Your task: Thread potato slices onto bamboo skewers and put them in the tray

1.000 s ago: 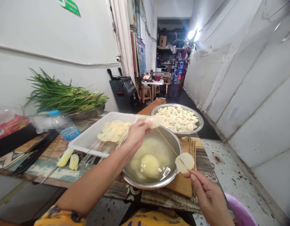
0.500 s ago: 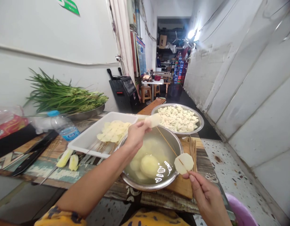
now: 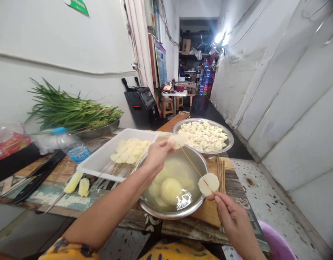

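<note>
My left hand (image 3: 158, 154) pinches a thin, pale potato slice (image 3: 179, 141) above the far rim of a steel bowl (image 3: 174, 216). Between the fingers of my right hand (image 3: 231, 213) is the lower end of a bamboo skewer (image 3: 192, 164). One round potato slice (image 3: 209, 183) is threaded on it close to those fingers. The skewer's far tip reaches the slice in my left hand; whether it pierces it I cannot tell. Cloudy water fills the bowl, with a peeled potato (image 3: 171, 190) and several slices in it.
Left of the bowl, a white plastic tray (image 3: 94, 167) holds skewered potato slices (image 3: 130, 150). Cauliflower florets (image 3: 204, 135) fill a steel basin behind. Loose skewers (image 3: 220, 173) lie at right. A water bottle (image 3: 74, 146), a knife (image 3: 33, 180) and green chives (image 3: 71, 110) are at left.
My right hand with the skewer has shifted slightly left and up, toward my left hand. The slice in my left hand has tilted a little and moved slightly right.
</note>
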Tool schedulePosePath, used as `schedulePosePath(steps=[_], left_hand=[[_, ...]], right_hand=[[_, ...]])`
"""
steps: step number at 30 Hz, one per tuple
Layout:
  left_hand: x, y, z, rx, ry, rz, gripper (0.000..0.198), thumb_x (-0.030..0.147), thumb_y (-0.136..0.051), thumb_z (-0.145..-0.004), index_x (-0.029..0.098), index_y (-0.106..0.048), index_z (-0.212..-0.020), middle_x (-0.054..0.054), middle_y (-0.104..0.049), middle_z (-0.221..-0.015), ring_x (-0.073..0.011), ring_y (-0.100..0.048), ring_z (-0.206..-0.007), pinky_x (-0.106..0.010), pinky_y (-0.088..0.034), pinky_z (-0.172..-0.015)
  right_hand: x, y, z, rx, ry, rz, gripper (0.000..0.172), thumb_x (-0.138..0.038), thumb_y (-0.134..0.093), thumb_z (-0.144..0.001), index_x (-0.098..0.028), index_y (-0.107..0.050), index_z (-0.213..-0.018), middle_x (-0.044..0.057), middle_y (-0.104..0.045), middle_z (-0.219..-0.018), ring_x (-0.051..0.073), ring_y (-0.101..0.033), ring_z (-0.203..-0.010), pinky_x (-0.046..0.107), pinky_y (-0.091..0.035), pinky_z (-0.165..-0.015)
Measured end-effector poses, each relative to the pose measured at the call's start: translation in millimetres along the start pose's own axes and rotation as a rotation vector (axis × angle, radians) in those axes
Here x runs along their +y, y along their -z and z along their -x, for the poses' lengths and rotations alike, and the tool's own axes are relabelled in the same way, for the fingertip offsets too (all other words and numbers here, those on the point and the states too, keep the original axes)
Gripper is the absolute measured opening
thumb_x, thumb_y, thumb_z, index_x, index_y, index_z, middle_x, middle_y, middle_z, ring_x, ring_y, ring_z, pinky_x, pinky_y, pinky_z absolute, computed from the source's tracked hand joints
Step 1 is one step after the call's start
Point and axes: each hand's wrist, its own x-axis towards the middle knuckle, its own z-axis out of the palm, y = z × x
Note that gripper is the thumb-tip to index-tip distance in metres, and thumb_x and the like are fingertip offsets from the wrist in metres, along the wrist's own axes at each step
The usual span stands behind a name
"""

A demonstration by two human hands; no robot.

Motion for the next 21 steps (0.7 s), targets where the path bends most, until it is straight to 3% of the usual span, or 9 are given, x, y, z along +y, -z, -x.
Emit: schedulePosePath(steps=[4,6,10,11,13,15,17,19,21], left_hand=[[5.4,-6.5,4.3,0.014,0.130,0.120,0.007,0.015,-0.067,-0.066,0.008,-0.066,-0.069,-0.006,-0.065,-0.070,-0.0105,-0.056,-0.059,-0.024,-0.047,-0.061],[8.2,-9.0,5.0,0.053,0.209,0.194,0.002,0.009,-0.062,-0.070,0.008,-0.063,-0.068,-0.006,-0.064,-0.068,-0.0106,-0.058,-0.058,-0.024,-0.048,-0.059],[9.9,-7.6,2.1,0.064,0.315,0.283,0.008,0.004,-0.056,-0.074,0.009,-0.061,-0.074,-0.008,-0.066,-0.073,-0.0116,-0.061,-0.062,-0.023,-0.049,-0.058],[10.3,-6.4,1.3,0.052,0.334,0.304,0.008,0.003,-0.056,-0.075,0.009,-0.062,-0.075,-0.008,-0.067,-0.075,-0.0117,-0.061,-0.063,-0.023,-0.049,-0.057],[12.4,-4.4,1.0,0.012,0.386,0.355,0.008,0.004,-0.056,-0.075,0.008,-0.062,-0.078,-0.008,-0.067,-0.075,-0.0118,-0.061,-0.063,-0.023,-0.049,-0.057],[16.2,-4.2,2.9,-0.035,0.451,0.398,0.008,0.005,-0.057,-0.075,0.008,-0.062,-0.080,-0.008,-0.067,-0.074,-0.0120,-0.061,-0.063,-0.023,-0.049,-0.058],[20.2,-6.3,6.6,-0.065,0.485,0.400,0.008,0.007,-0.057,-0.075,0.007,-0.062,-0.081,-0.009,-0.067,-0.073,-0.0127,-0.061,-0.063,-0.024,-0.050,-0.058],[22.5,-9.9,10.5,-0.058,0.440,0.362,0.009,0.009,-0.057,-0.076,0.007,-0.063,-0.082,-0.009,-0.067,-0.073,-0.0131,-0.061,-0.062,-0.024,-0.049,-0.056],[22.6,-13.4,13.4,-0.043,0.345,0.312,0.008,0.011,-0.057,-0.077,0.008,-0.063,-0.081,-0.008,-0.066,-0.073,-0.0123,-0.060,-0.060,-0.023,-0.048,-0.054]], right_hand=[[4.3,-1.4,-3.4,-0.011,0.042,-0.019,0.031,-0.033,-0.042,-0.090,-0.015,-0.067,-0.096,0.002,-0.064,-0.058,0.018,-0.063,-0.058,0.023,-0.050,-0.056],[11.2,-4.1,-3.6,0.048,0.154,0.010,0.027,-0.028,-0.045,-0.089,-0.015,-0.067,-0.095,0.007,-0.070,-0.072,0.020,-0.067,-0.071,0.025,-0.052,-0.064],[27.3,-11.4,-0.5,0.168,0.360,0.014,0.021,-0.020,-0.053,-0.083,-0.016,-0.068,-0.097,0.010,-0.072,-0.086,0.021,-0.067,-0.075,0.026,-0.051,-0.067],[29.3,-12.3,0.6,0.160,0.327,-0.026,0.021,-0.022,-0.054,-0.082,-0.017,-0.068,-0.096,0.009,-0.071,-0.083,0.021,-0.067,-0.073,0.026,-0.051,-0.065],[30.0,-12.3,1.6,0.061,0.126,-0.195,0.021,-0.028,-0.054,-0.083,-0.017,-0.068,-0.095,0.004,-0.064,-0.064,0.017,-0.060,-0.057,0.024,-0.047,-0.053],[29.2,-10.7,0.3,-0.103,-0.145,-0.470,0.027,-0.037,-0.051,-0.086,-0.015,-0.066,-0.092,-0.005,-0.042,-0.047,0.010,-0.041,-0.040,0.020,-0.034,-0.039],[30.3,-9.3,-3.1,-0.226,-0.335,-0.728,0.032,-0.044,-0.052,-0.084,-0.014,-0.063,-0.087,-0.010,-0.024,-0.046,0.006,-0.023,-0.037,0.018,-0.020,-0.036],[34.9,-8.8,-6.8,-0.250,-0.398,-0.839,0.033,-0.046,-0.056,-0.081,-0.014,-0.062,-0.082,-0.010,-0.020,-0.050,0.005,-0.018,-0.041,0.018,-0.016,-0.038],[41.3,-8.6,-9.0,-0.229,-0.383,-0.790,0.033,-0.046,-0.058,-0.080,-0.014,-0.062,-0.084,-0.009,-0.022,-0.051,0.006,-0.019,-0.043,0.019,-0.015,-0.039]])
